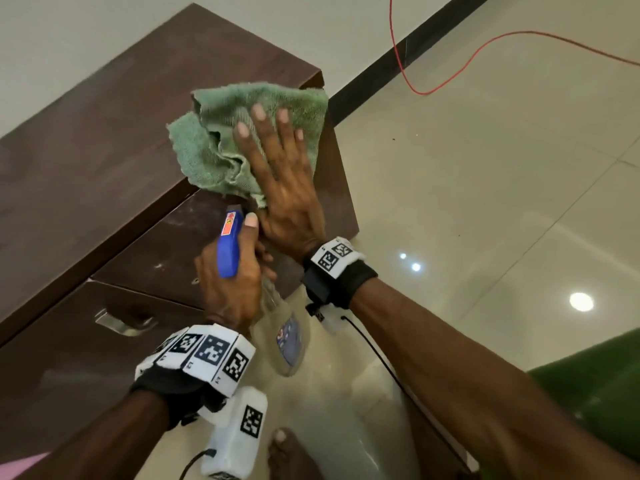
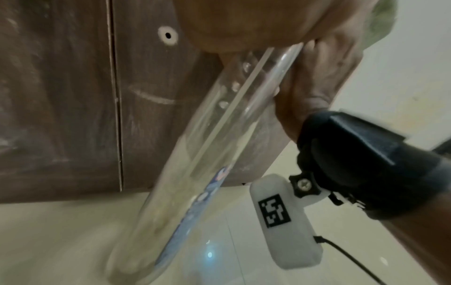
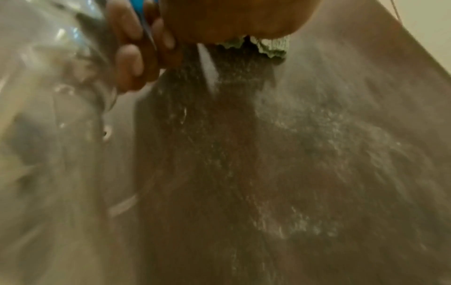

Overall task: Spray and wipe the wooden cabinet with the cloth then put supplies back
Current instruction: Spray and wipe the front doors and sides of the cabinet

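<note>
A dark brown wooden cabinet (image 1: 114, 140) stands against the wall. My right hand (image 1: 277, 168) lies flat with straight fingers on a green cloth (image 1: 221, 133), pressing it against the cabinet's upper corner and side. My left hand (image 1: 232, 271) grips a clear spray bottle (image 1: 289, 341) with a blue trigger head (image 1: 228, 244), held just below the cloth. In the left wrist view the clear bottle (image 2: 190, 158) slants down before the cabinet front (image 2: 61, 96). The right wrist view shows the cabinet surface (image 3: 292, 154) streaked with white spray and the cloth's edge (image 3: 273, 48).
A metal drawer handle (image 1: 121, 323) sits low on the cabinet front. A red cable (image 1: 450, 74) trails over the glossy tiled floor (image 1: 485, 202) at the right. Something green (image 1: 595, 393) stands at the lower right. A bare foot (image 1: 287, 452) is below.
</note>
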Available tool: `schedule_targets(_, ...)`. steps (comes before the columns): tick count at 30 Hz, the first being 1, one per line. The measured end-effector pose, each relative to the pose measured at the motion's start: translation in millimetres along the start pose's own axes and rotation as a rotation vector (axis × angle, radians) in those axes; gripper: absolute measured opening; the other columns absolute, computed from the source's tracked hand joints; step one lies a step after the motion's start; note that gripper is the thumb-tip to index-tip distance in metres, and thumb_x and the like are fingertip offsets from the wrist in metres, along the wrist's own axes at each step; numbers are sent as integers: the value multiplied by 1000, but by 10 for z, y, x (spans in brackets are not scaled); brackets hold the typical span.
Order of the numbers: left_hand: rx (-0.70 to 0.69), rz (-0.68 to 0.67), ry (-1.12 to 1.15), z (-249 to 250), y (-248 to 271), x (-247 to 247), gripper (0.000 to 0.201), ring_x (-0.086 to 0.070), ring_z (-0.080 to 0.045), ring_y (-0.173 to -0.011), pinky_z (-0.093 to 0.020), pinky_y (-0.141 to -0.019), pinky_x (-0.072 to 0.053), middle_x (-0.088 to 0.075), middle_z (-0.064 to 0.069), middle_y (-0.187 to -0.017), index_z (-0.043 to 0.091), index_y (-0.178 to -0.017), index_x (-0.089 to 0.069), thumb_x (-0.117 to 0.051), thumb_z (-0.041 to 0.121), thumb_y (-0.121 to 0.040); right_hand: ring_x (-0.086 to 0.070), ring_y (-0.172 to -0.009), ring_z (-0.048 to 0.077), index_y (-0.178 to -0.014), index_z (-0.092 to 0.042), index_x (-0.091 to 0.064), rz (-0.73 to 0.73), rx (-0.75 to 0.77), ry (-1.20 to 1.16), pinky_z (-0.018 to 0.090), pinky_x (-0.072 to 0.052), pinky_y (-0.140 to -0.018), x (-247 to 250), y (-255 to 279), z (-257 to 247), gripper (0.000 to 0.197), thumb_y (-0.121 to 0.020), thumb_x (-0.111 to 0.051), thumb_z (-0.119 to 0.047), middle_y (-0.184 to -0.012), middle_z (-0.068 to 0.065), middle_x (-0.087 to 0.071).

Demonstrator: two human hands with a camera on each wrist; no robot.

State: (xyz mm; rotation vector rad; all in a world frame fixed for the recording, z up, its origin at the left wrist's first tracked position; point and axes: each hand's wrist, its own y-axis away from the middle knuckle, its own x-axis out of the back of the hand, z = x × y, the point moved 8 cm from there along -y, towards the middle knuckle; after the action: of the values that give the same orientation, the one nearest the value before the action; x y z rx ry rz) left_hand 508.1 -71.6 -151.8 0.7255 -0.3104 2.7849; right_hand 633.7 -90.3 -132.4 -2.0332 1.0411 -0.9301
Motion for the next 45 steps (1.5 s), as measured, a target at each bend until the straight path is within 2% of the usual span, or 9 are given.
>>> schedule_targets(9,-107,-68,-42,21,-7,100,57,-63,-27,-51,-53,-67,-55,-63,-3,-53,12,-62,-60,-47,57,-94,-14,-145,47,-144,7,-16,444,-458,-154,63,-16,-115,192,-165,154,59,-97,-43,-14,-152,34,-19)
schedule_targets(14,-108,-32,-101,-146,51,278,52,-51,-33,-52,-58,-65,-48,-49,-3,-46,17,-56,-48,-46,58,-88,-15,-145,41,-143,4,-34,-56,-28,-47,55,-11,-120,-209,284,-297,60,-88,-54,-12,-149,29,-33)
schedule_targets(18,-66,-132,-141,-278,69,163,63,-62,-21,-47,-55,-75,-53,-64,-5,-49,12,-57,-61,-42,63,-90,-35,-139,35,-139,-4,-42,-82,162,24,49,-20,-118,-37,192,-122,47,-101,-20,-22,-141,23,-49)
schedule_targets(24,-158,-96,-67,-78,-17,44,64,-64,-22,-55,-52,-79,-53,-63,-3,-52,10,-59,-62,-41,59,-95,-27,-141,48,-139,16,-31,518,-524,-191,63,-26,-111,220,-139,491,53,-97,-46,-12,-148,36,-29)
schedule_targets(29,-119,-157,-139,-11,-39,-224,62,-65,-36,-63,-60,-82,-51,-59,-2,-51,15,-59,-59,-40,65,-90,-9,-145,38,-143,0,-17,193,-313,-66,62,-14,-117,21,195,476,68,-89,-57,-3,-151,25,-20)
schedule_targets(34,-69,-311,-237,19,-90,-722,67,-66,-45,-76,-54,-86,-54,-66,-15,-66,10,-66,-62,-38,70,-85,-52,-120,43,-129,10,-47,288,-1041,-175,47,-43,-101,-89,1042,1295,54,-94,-39,-31,-128,29,-54)
schedule_targets(37,12,-286,-211,-124,-74,-753,68,-67,-45,-74,-54,-86,-55,-70,-17,-72,10,-66,-63,-35,71,-83,-45,-123,40,-133,9,-38,120,-1223,-251,43,-37,-104,-162,1211,1378,58,-92,-30,-30,-134,26,-46)
schedule_targets(42,107,-156,-150,-377,-39,-637,55,-68,-43,-80,-59,-93,-51,-71,-13,-71,17,-59,-59,-41,64,-82,-54,-106,40,-121,13,-51,409,-676,-159,39,-40,-93,137,211,1006,51,-91,-37,-26,-117,28,-57)
schedule_targets(45,119,-185,-186,-391,18,-644,52,-66,-43,-90,-56,-102,-46,-71,-19,-81,20,-60,-59,-40,63,-82,-56,-100,45,-116,10,-54,344,-665,-96,46,-45,-91,2,533,1235,47,-89,-39,-26,-111,30,-58)
